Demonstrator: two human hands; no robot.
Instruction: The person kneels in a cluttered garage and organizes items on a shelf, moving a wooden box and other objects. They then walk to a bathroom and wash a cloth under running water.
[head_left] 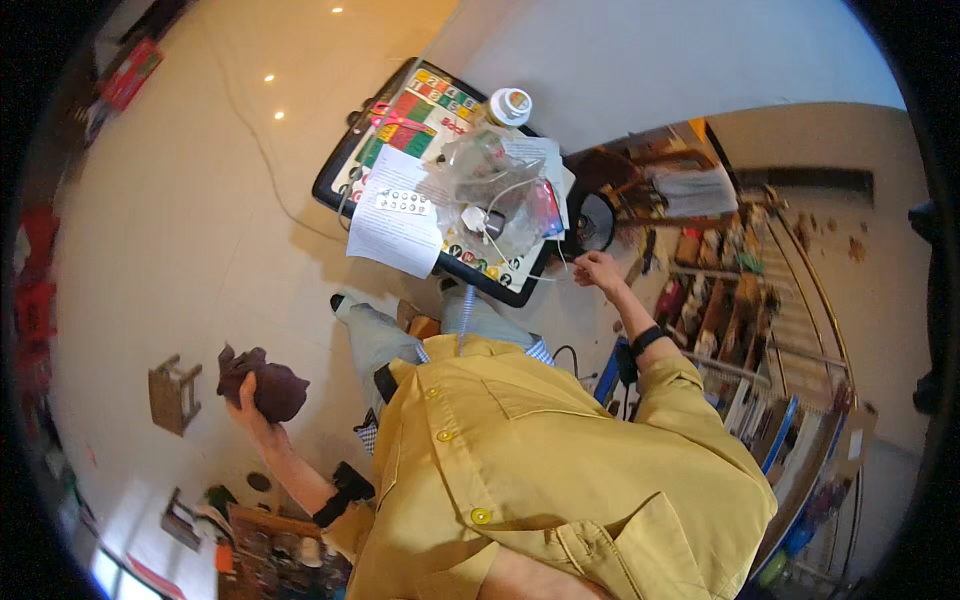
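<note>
Off to the left, my left hand point(257, 405) is closed around a bunched dark maroon cloth point(272, 388), held out over the floor. My right hand point(597, 271) is at the near right corner of a small table with a black rim point(518, 297). Its fingers are pinched together at a thin white cable point(520, 274), which runs back to a white charger plug point(473, 217). The plug lies by a crumpled clear plastic bag point(480, 170) on the table. A printed paper sheet point(385, 235) with a blister pack of tablets point(403, 202) on it overhangs the near left edge.
A white lidded jar point(509, 107) stands at the table's far side, with pink scissors point(400, 122) to its left. Crowded shoe racks point(715, 310) fill the right. A wooden stool point(174, 394) is on the floor at left. A cord point(270, 160) crosses the tiles.
</note>
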